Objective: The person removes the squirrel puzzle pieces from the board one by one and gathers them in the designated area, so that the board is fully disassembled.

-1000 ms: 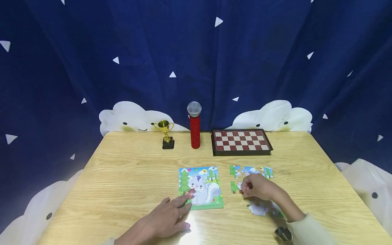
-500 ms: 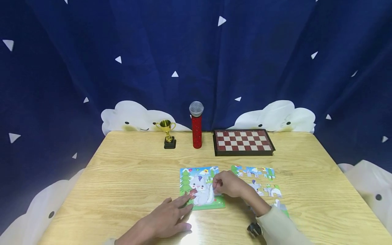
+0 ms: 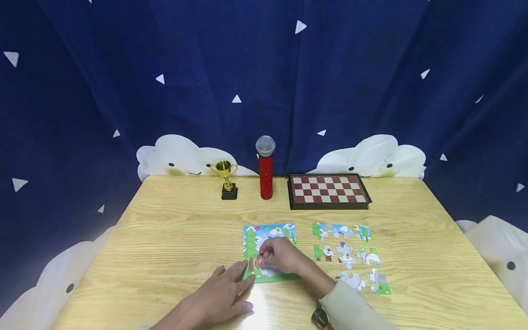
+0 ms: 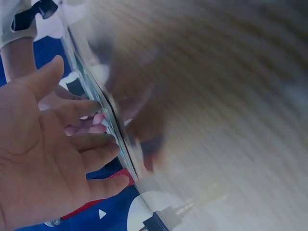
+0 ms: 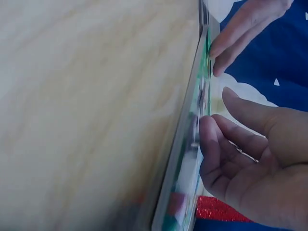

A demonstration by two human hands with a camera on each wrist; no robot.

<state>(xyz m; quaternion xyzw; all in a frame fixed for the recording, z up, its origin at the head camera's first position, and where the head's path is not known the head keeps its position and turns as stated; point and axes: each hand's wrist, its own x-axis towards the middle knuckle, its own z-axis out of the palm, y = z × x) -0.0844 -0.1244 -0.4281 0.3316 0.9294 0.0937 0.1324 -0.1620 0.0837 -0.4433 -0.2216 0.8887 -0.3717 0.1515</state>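
A square picture board [image 3: 249, 245] printed with a squirrel and trees lies mid-table in the head view. My left hand [image 3: 218, 293] is flat with fingers spread, its fingertips at the board's lower left corner. Over the board's middle, my right hand [image 3: 282, 254] has curled fingers that cover part of the squirrel, close to the red acorn [image 3: 259, 261]. In the right wrist view its thumb stands apart and its other fingertips [image 5: 206, 121] meet the board's surface. I cannot tell whether a puzzle piece sits beneath them. Right of the board lie several loose puzzle pieces [image 3: 345, 254].
At the back stand a gold trophy cup [image 3: 224, 170] on a black base and a red microphone [image 3: 266, 176] with a silver head. A red-and-white checkered game board [image 3: 330, 189] lies to their right. A blue curtain [image 3: 214, 59] hangs behind the wooden table [image 3: 185, 229].
My right hand has moved left from the loose puzzle pieces to the middle of the picture board, uncovering the pieces. The left hand stays at the board's corner, shifted slightly.
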